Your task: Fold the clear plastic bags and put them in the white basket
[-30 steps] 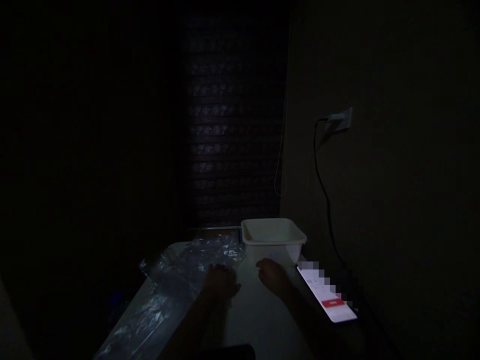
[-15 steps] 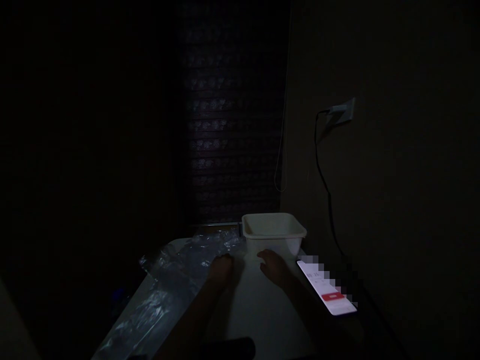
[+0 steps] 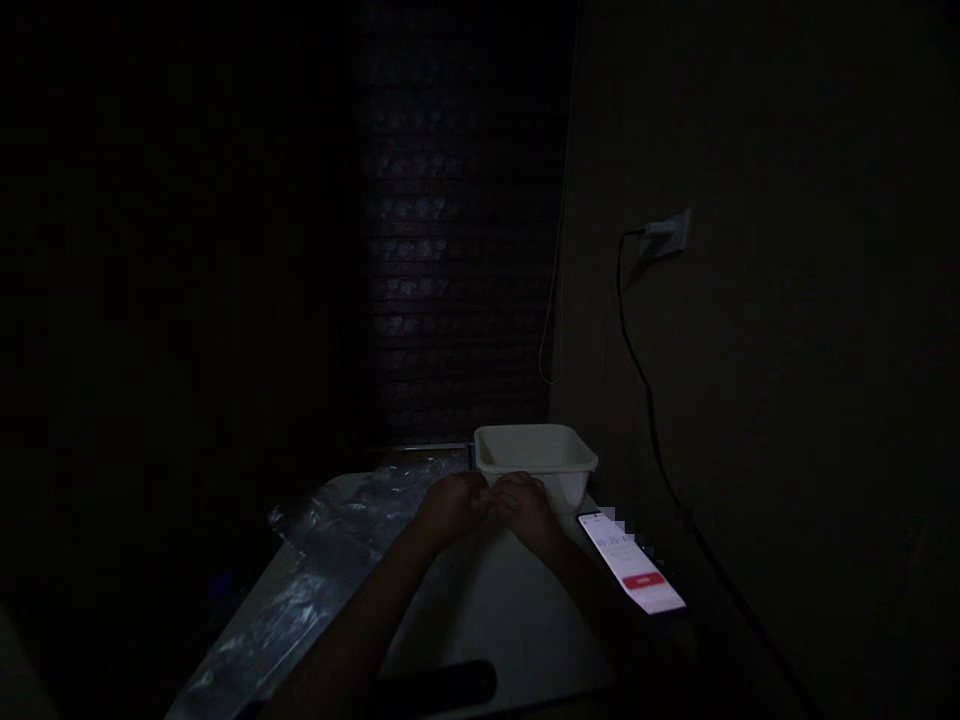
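My left hand [image 3: 454, 506] and my right hand [image 3: 523, 508] meet just in front of a white plastic tub [image 3: 568, 488], over the white tabletop. The fingers of both hands are curled and close together at the fingertips. Darkness hides whatever may lie between them. Left of my left hand, crumpled clear plastic sheeting or bags [image 3: 337, 520] spread along the table's left side. The tub's near wall is partly covered by my right hand; whether they touch I cannot tell.
A lit phone [image 3: 634, 565] lies at the table's right edge. A dark rounded object [image 3: 450, 685] sits at the near edge. On the right wall, a black cable [image 3: 651, 410] hangs from a socket [image 3: 667, 235]. A dark blind [image 3: 450, 250] covers the back.
My hands were apart and have come together in front of the tub, the right one moving left with its fingers curling in. The whole view has shifted slightly.
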`<action>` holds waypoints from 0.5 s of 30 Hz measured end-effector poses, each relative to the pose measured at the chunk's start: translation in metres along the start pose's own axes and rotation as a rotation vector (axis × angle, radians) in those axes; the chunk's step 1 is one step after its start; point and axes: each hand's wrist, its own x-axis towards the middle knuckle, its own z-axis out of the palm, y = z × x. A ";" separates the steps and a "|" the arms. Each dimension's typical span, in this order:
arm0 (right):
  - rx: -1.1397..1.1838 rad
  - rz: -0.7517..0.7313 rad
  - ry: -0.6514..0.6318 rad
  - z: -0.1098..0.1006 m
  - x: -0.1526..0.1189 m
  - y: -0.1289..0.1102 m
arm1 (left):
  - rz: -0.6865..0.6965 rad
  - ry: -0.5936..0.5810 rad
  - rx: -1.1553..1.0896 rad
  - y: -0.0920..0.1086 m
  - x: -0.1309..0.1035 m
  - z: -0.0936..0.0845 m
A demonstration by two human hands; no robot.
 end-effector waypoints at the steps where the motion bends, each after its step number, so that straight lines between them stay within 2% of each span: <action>1: 0.034 0.017 0.031 -0.003 0.002 0.001 | -0.026 0.027 -0.031 -0.001 0.000 0.001; 3: 0.088 0.051 0.083 -0.011 0.004 0.006 | -0.093 0.030 -0.042 -0.007 0.001 0.003; 6: 0.169 0.127 0.142 -0.022 0.006 0.017 | -0.197 -0.026 0.013 -0.021 0.003 0.004; 8: 0.248 0.188 0.147 -0.030 0.006 0.025 | -0.190 -0.045 -0.007 -0.029 0.005 0.002; 11: 0.345 0.241 0.099 -0.042 0.004 0.031 | -0.175 0.027 -0.183 -0.032 0.009 -0.004; 15: 0.454 0.226 0.063 -0.054 0.003 0.027 | -0.219 0.137 -0.482 -0.024 0.013 -0.014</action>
